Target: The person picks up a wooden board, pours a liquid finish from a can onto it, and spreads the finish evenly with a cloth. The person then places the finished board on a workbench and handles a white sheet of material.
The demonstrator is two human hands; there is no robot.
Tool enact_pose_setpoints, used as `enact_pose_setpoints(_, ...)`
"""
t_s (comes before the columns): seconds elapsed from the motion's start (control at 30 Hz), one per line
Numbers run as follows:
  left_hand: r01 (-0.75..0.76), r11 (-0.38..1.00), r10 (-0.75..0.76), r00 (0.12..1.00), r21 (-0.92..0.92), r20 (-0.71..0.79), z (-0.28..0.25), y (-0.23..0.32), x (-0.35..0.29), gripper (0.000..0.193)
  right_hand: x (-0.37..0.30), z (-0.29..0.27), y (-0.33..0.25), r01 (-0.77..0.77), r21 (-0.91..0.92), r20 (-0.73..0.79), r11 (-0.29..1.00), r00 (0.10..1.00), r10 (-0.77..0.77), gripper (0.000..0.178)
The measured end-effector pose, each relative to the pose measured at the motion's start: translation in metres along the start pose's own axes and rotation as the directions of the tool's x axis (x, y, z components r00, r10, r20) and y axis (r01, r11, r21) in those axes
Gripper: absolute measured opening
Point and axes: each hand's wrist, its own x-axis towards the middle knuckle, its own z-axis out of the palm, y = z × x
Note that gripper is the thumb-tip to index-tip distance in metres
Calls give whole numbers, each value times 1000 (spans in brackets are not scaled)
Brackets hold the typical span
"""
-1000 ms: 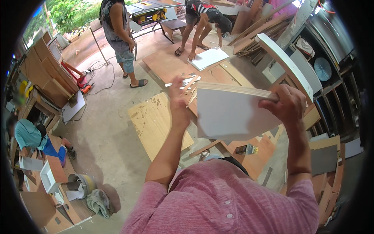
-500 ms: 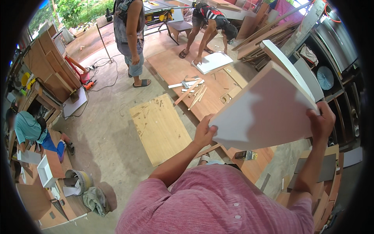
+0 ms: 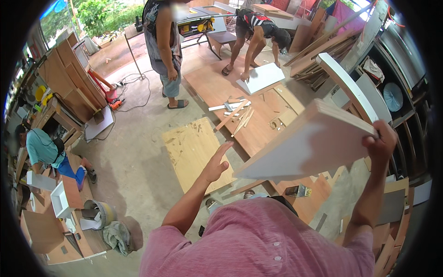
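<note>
A thick white panel (image 3: 295,152) with bare wood edges is held up in front of me, tilted, its white face toward me and partly in shadow. My right hand (image 3: 382,142) grips its right edge, with the thumb on the white face. Just off the panel's left corner, my left hand (image 3: 217,165) is apart from it, fingers stretched out and thumb spread, holding nothing. Beneath that hand a yellowish plywood sheet (image 3: 187,147) with brown stains lies on the concrete floor.
Ahead lies a large plywood sheet (image 3: 207,83) bearing wood strips (image 3: 240,117). A person (image 3: 258,39) bends over a white board (image 3: 262,77) there; another person (image 3: 161,51) stands beside it. At left, a person (image 3: 48,150) works near a bucket (image 3: 104,213). Wood scraps (image 3: 392,221) lie at right.
My left hand has let go of the panel and moved left, its fingers opening. The panel has tipped, showing more of its top edge, still in my right hand.
</note>
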Motion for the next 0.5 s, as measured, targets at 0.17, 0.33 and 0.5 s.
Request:
enact_pose_setpoints(0.17,-288,919,318,945,-270,75,29,168,52,107,9,48,1,159,89,-15,983,987,-159,80)
enact_pose_setpoints(0.33,-56,983,67,996,-176,60,72,223,75,61,13,76,24,236,150,-22,960,972,-235,80)
enact_pose_setpoints(0.5,-113,992,96,965,-60,-245,133,234,106,36,27,124,80,309,203,-295,929,924,-243,68)
